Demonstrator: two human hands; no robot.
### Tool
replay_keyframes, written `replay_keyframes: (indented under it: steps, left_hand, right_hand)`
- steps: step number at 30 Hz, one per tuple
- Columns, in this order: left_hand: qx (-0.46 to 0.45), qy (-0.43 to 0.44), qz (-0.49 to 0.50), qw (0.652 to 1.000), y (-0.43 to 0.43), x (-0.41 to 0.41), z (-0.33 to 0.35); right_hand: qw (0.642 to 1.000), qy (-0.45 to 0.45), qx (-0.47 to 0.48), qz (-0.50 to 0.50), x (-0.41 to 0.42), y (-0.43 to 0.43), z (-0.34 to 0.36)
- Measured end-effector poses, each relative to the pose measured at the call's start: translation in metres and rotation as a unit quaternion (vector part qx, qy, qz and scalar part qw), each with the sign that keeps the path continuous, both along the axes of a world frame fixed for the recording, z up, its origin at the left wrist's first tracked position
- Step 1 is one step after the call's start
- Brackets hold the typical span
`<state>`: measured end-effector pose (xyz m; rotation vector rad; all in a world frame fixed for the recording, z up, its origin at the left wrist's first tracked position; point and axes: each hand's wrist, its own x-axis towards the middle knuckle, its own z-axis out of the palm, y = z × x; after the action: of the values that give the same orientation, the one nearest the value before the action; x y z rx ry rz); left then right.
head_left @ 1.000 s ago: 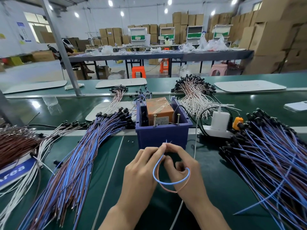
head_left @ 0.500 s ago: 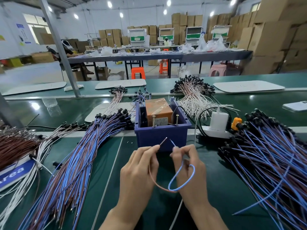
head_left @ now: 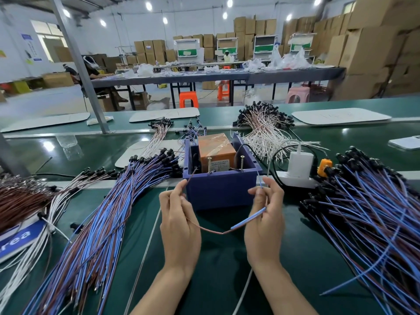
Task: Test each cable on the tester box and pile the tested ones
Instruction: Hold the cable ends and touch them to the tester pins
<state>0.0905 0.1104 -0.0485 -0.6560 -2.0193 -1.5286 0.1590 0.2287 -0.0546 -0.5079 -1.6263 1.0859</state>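
At the left edge of the table (head_left: pixel 218 276) lies a bundle of brown cables (head_left: pixel 18 198), with white ones beside it. Next comes a long pile of blue-and-brown cables (head_left: pixel 102 214), fanning from the near edge up to the left side of the tester box (head_left: pixel 220 192).

The left hand (head_left: pixel 179 223) pinches the brown end of the cable (head_left: pixel 247 218) between thumb and forefinger. The bare tip points up, just beside the box's front left corner. The cable sags in a shallow loop between the two hands, low over the table in front of the box, brown on the left half and blue on the right.

The box sits in the middle of the table, a brown block (head_left: pixel 216 153) inside it and two screws standing at its front rim: the left screw (head_left: pixel 209 164) and the right screw (head_left: pixel 241 163). The right hand (head_left: pixel 264 219) pinches the blue end, its tip raised just beside the box's front right corner. Neither tip touches a screw yet.

Further right are a white power strip (head_left: pixel 295 180) and another pile of blue-and-brown cables (head_left: pixel 363 219) reaching the right edge.

The step in hand looks like bringing one cable to the tester. The next move probably calls for lifting both tips inward, brown to the left screw and blue to the right, and holding them steady together. Which pile takes the tested cables I cannot tell.
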Motion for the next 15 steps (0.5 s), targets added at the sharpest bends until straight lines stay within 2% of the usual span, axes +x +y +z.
replay_keyframes:
  steps: [8, 15]
  left_hand:
    - [0.031, -0.013, 0.008, 0.999, 0.008, -0.012, -0.003]
    - [0.02, -0.022, 0.009, 1.0, 0.008, -0.011, -0.007]
  right_hand:
    - [1.0, -0.003, 0.02, -0.011, -0.014, 0.008, -0.001]
    - [1.0, 0.012, 0.005, -0.014, -0.017, 0.01, 0.001]
